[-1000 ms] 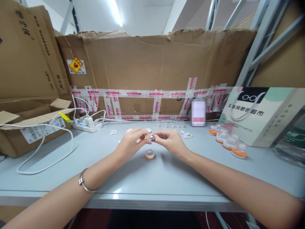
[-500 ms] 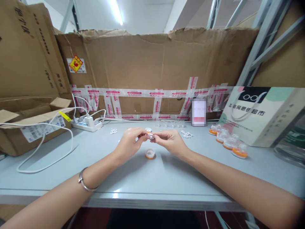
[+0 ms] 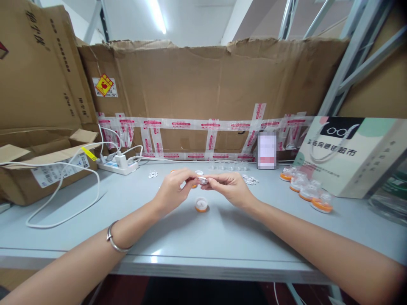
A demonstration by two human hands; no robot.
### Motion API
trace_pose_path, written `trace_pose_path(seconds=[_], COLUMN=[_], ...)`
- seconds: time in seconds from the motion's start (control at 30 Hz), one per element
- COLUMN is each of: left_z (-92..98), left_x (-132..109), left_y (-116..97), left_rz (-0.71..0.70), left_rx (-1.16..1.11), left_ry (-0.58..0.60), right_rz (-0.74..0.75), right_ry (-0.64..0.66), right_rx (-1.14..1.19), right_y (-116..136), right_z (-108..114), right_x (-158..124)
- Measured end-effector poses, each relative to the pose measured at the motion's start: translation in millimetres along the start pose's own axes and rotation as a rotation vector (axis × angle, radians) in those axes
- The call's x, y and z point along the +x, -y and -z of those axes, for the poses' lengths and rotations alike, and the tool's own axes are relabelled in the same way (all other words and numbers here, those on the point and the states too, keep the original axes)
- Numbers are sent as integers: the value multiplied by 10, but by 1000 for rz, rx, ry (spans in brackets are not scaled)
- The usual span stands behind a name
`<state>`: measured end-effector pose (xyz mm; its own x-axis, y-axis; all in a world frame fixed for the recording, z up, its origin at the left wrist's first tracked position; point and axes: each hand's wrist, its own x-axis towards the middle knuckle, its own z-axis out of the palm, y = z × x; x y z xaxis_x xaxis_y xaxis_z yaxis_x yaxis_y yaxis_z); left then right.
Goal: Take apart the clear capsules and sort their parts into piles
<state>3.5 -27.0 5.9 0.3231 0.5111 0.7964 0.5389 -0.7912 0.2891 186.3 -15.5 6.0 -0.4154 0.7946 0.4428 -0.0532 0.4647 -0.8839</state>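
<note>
Between my fingertips is a small white disc-like piece (image 3: 202, 180), too small to name more exactly. My left hand (image 3: 174, 186) pinches its left side, and my right hand (image 3: 233, 188) pinches its right side. Both are raised over the table. Just below them stands a round white cup-like part with an orange base (image 3: 201, 205), its top facing up. Another orange-and-white part (image 3: 199, 173) is partly hidden behind my fingers. To the right lies a pile of small white pieces (image 3: 250, 179); a few similar white pieces (image 3: 153, 174) lie to the left.
Several orange-based parts with clear tops (image 3: 321, 203) line the right side by a paper bag (image 3: 337, 156). Clear cups (image 3: 230, 165) and a phone (image 3: 267, 150) stand along the back cardboard (image 3: 203, 84). A power strip (image 3: 122, 166), white cable and open carton (image 3: 47, 178) are left.
The view has shifted slightly. Both hands stay together on the small white piece, which appears turned a little; my right fingers have moved slightly along it.
</note>
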Motion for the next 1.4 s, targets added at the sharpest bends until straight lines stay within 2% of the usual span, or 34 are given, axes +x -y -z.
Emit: trace_pose_path(seconds=[0.13,0.4,0.73,0.93,1.07,1.23,1.4], left_z=[-12,-25,-24,-31,-23,-20,-27], left_x=[9,-14,0,17,23,16,8], left_y=[14,10,45,81,69,69,91], left_rz=[47,10,-23,-8,-8,-4,86], left_rx=[-66,12,-15,-57,-70,-75,-148], left_ry=[29,39,107,144,124,100,91], right_rz=[-15,-162,-304,-295,-295,-232,-211], right_ry=[10,-102,18,-74,-108,-98,-39], right_rx=[-10,167,264,197,181,128,97], right_y=[45,17,-18,-5,-3,1,19], right_z=[-14,-66,24,-33,-70,-66,-48], right_x=[-3,22,49,53,55,57,64])
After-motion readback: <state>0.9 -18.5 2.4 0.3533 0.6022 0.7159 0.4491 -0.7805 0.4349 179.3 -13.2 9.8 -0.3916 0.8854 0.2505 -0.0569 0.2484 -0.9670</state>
